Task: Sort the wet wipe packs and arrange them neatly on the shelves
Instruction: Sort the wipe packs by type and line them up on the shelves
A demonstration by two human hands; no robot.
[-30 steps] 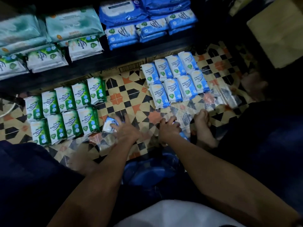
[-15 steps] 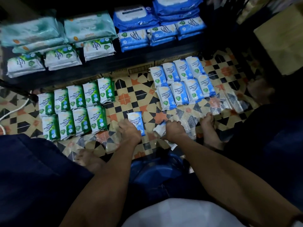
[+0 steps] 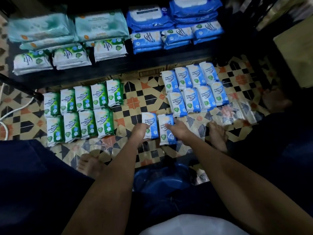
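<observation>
Item: blue Fragrance Antibacterial wipe packs, two in hand. My left hand (image 3: 139, 133) grips one pack (image 3: 150, 125) by its near end, fingers curled round it. My right hand (image 3: 179, 129) grips the second pack (image 3: 166, 131) along its right edge; the two packs sit side by side, just apart, over the patterned floor tiles (image 3: 135, 102).

Location of stock: sorted blue group (image 3: 194, 89), two rows on the floor to the far right; sorted green Pine Antibacterial group (image 3: 81, 109), two rows to the left. Shelf (image 3: 152, 60) at the far side carries larger packs, green and teal on the left, blue on the right.

Step in hand, as I judge it: adding these two to the blue group.

Handling notes: set them labels up, same way round as the rest, starting a third row at the near left corner, edges flush with the pack above. Soft packs sag; support from beneath. Keep clear of the crinkled clear wrapping (image 3: 240, 112) to the right.
</observation>
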